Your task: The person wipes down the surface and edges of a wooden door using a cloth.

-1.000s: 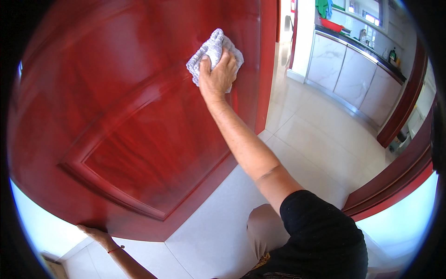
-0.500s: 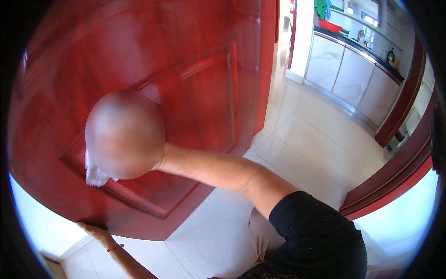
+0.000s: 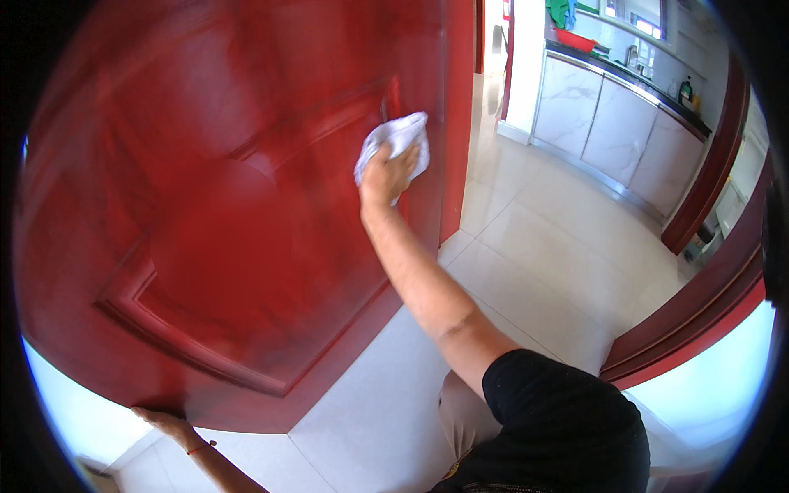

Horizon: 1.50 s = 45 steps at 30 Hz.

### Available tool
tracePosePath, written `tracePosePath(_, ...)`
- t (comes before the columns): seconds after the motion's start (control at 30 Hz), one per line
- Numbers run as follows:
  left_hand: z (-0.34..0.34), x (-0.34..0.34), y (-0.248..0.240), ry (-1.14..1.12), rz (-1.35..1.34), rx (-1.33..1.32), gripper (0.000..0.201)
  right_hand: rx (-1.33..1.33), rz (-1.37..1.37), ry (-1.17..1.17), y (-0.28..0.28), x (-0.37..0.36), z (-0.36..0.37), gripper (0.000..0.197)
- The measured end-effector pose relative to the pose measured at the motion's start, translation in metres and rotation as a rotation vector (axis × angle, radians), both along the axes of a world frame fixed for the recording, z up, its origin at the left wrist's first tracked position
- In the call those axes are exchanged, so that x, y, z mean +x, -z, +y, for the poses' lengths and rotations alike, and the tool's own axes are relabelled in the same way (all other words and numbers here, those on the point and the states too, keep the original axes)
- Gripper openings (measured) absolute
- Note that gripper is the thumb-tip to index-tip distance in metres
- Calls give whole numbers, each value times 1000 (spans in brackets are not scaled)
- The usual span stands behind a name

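Observation:
A red wooden door with raised panel moulding fills the left and middle of the view. My right hand holds a crumpled whitish cloth flat against the door, over the moulding near its right-hand side. The fingers are partly bent over the cloth. At the lower left, my left hand grips the edge of the door; some of its fingers are hidden by the door. A thin red string bracelet circles the left wrist.
Pale floor tiles run from below the door to white marbled cabinets with a dark counter. A red basin and a dark bottle stand on it. A dark red door frame curves along the right.
My right hand has swept the cloth across the door, to the right and upward, from the left part of the panel. My left hand remains at the door's edge.

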<state>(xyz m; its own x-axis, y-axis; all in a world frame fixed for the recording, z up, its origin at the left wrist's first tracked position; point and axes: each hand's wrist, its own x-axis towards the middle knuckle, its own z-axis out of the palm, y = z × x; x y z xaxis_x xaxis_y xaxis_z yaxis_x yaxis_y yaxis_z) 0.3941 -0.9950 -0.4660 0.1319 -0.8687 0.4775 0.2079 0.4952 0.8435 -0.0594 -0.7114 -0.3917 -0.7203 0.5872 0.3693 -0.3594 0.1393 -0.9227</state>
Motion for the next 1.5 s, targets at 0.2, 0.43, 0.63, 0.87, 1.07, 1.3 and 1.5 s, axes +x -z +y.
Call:
tracePosePath(0.2,-20,9,14,-57,-72,-56,74,511,397,-341,53,150,-65,80)
tracePosePath(0.43,-13,12,6,-59,-51,-29,74,838,905,-439,66,151,-53,79)
tracePosePath(0.63,-16,11,8,-23,-29,-20,77,656,647,-232,72,51,-1,83)
tracePosePath(0.87,13,-3,-12,11,30,46,77,25,114,-84,64,39,-12,68)
tracePosePath(1.07,-8,4,4,-15,-15,23,76,479,628,-574,48,173,-57,80)
tracePosePath(1.3,-3,-2,3,54,-18,0,73,807,937,-464,42,132,-35,76)
tracePosePath(1.5,-1,6,0,89,78,52,74,594,563,-264,43,77,-30,81)
